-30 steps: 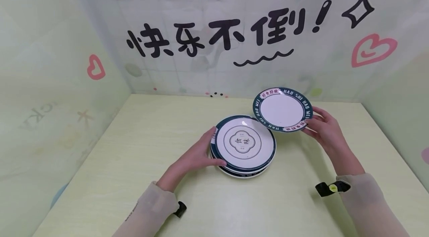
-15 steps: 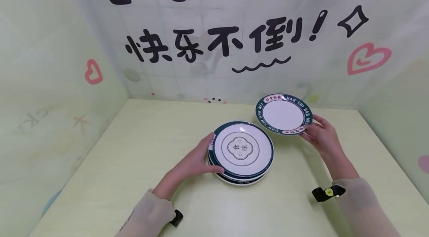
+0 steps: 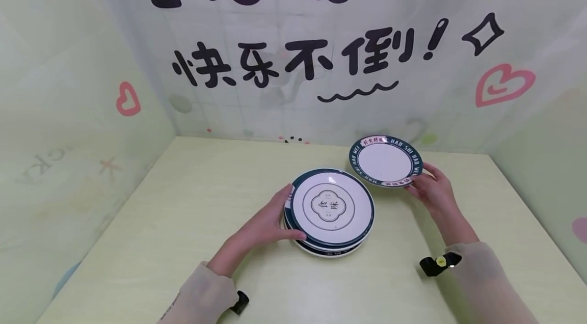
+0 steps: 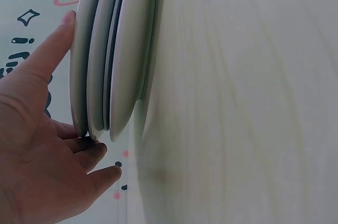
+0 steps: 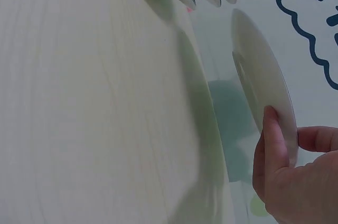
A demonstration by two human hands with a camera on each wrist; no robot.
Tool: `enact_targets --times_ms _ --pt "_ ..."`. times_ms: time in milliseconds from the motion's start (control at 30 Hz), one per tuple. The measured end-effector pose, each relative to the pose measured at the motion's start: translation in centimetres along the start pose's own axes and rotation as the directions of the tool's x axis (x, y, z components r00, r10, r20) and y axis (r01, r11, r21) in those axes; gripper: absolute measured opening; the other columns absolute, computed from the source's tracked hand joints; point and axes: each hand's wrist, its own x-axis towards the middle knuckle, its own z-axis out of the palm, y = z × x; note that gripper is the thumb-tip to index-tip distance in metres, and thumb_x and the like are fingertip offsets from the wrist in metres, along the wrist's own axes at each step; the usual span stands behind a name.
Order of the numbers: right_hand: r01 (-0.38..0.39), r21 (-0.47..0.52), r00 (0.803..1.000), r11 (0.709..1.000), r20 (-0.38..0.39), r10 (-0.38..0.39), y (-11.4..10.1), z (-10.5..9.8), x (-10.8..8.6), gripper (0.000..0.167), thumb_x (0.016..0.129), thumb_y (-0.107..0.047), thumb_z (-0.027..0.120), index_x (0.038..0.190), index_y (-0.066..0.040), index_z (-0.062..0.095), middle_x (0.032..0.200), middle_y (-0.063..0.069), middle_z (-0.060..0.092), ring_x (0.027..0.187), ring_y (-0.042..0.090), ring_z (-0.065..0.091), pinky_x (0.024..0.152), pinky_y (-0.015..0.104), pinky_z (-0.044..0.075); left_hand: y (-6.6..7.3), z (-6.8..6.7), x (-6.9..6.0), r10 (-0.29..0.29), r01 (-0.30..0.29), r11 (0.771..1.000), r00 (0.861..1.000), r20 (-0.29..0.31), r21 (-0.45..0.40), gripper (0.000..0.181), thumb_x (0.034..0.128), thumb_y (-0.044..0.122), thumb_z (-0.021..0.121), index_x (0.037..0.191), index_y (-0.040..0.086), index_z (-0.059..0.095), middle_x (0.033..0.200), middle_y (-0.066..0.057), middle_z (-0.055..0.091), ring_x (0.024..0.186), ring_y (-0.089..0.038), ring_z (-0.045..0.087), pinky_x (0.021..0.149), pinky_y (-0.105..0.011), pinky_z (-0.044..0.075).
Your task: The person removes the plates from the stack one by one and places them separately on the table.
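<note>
A stack of several round plates (image 3: 335,222) sits on the table. The top plate is white with a dark green rim and a printed emblem in its middle. My left hand (image 3: 266,219) rests against the stack's left side, thumb and fingers spread along the rims; in the left wrist view the thumb touches the top plate. To the right and behind, my right hand (image 3: 435,189) pinches another plate (image 3: 385,162) by its right edge, thumb above and fingers beneath. This plate is held tilted above the table, as the right wrist view shows, its green rim lettered in white.
The pale wooden table (image 3: 220,176) meets a light back wall (image 3: 257,115) close behind the plates. Side walls stand at left and right. Black lettering and pink hearts decorate the walls. Black straps show at both wrists.
My right hand has lowered its plate slightly. The left hand stays at the stack. The head view has shifted a little, so the whole scene sits lower.
</note>
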Motion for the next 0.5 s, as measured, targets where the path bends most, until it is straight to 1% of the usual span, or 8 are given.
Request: enact_targets --times_ms 100,267,433,500 --pt "-0.018 -0.005 1.000 1.000 -0.009 0.018 0.4 0.0 0.4 0.075 0.098 0.005 0.050 0.160 -0.015 0.012 0.083 -0.009 0.066 0.072 0.006 0.069 0.069 0.021 0.062 0.1 0.0 0.0 -0.002 0.002 1.000 1.000 0.003 0.000 0.123 0.0720 0.044 0.088 0.161 0.007 0.011 0.168 -0.012 0.014 0.156 -0.030 0.015 0.126 -0.048 0.023" --pt "-0.026 -0.030 0.999 0.999 -0.021 0.026 0.8 -0.2 0.9 0.077 0.098 0.007 0.047 0.161 -0.011 0.007 0.080 -0.009 0.065 0.070 0.005 0.069 0.069 0.021 0.061 0.2 -0.1 0.0 -0.007 0.007 1.000 1.000 0.000 0.001 0.123 0.0719 0.046 0.088 0.161 0.009 0.012 0.168 -0.011 0.015 0.155 -0.030 0.017 0.125 -0.049 0.025" --pt "-0.030 -0.077 0.999 0.997 -0.035 0.028 1.1 -0.3 1.4 0.077 0.098 0.006 0.048 0.161 -0.010 0.005 0.079 -0.011 0.065 0.069 0.004 0.069 0.069 0.020 0.061 0.2 -0.1 -0.1 -0.022 0.022 1.000 1.000 -0.007 -0.001 0.122 0.0716 0.046 0.088 0.161 0.010 0.013 0.168 -0.011 0.016 0.155 -0.031 0.018 0.125 -0.050 0.026" --pt "-0.036 -0.078 0.999 0.996 -0.038 0.033 1.2 -0.3 1.5 0.077 0.098 0.005 0.048 0.161 -0.010 0.005 0.077 -0.011 0.066 0.068 0.004 0.069 0.068 0.020 0.061 0.3 -0.1 -0.1 -0.022 0.022 1.000 1.000 -0.012 -0.002 0.122 0.0714 0.045 0.088 0.161 0.009 0.014 0.168 -0.011 0.016 0.155 -0.031 0.018 0.125 -0.050 0.025"
